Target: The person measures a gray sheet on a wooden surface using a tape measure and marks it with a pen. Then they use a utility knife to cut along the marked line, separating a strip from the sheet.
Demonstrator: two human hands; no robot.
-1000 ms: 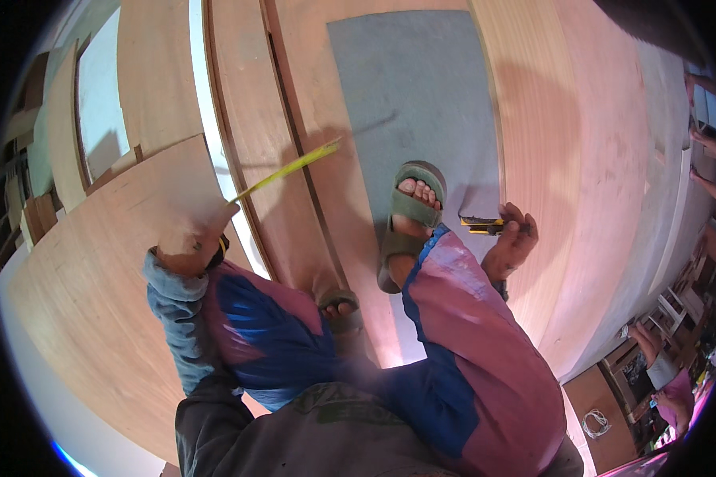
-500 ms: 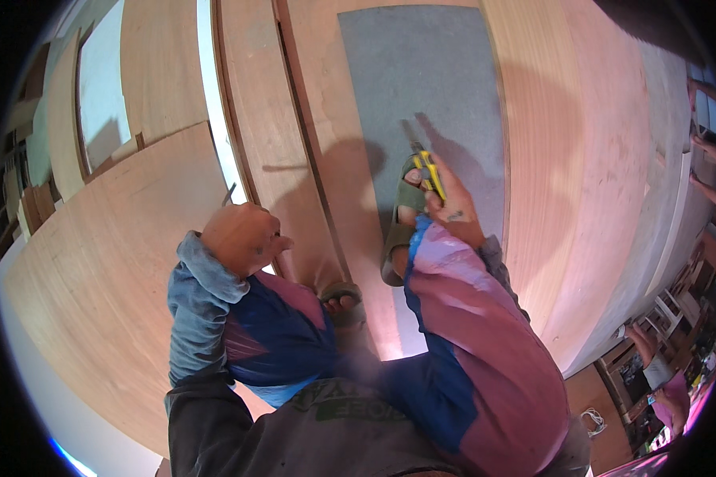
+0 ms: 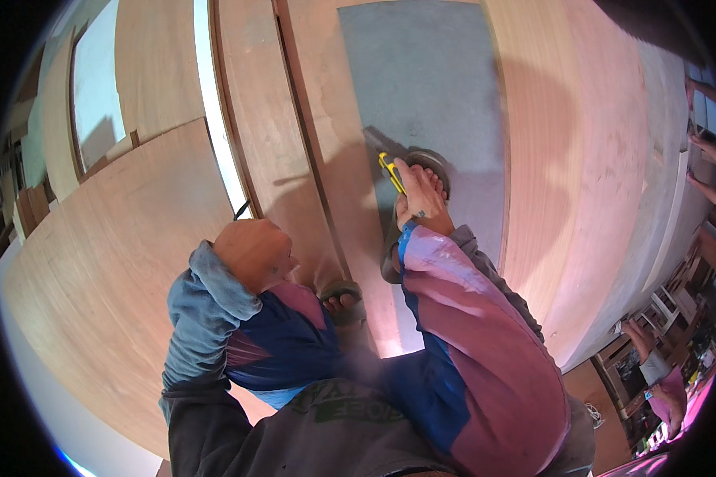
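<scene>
My right hand grips a yellow-and-black utility knife. It is held above my right sandal, near the left edge of a grey sheet. The knife's dark front end points up and left and is blurred. My left hand is closed over my left knee. A thin dark stick, its kind unclear, sticks out from the top of that hand. The fingers on it are mostly hidden.
Large wooden boards lie around me, with a narrow wooden strip and a dark gap beside it. My left sandal stands on wood. At the lower right are another person and a white cable.
My right hand has moved slightly left with the utility knife, which now tilts more to the left. My right foot has turned outward to the right. My left hand has shifted slightly.
</scene>
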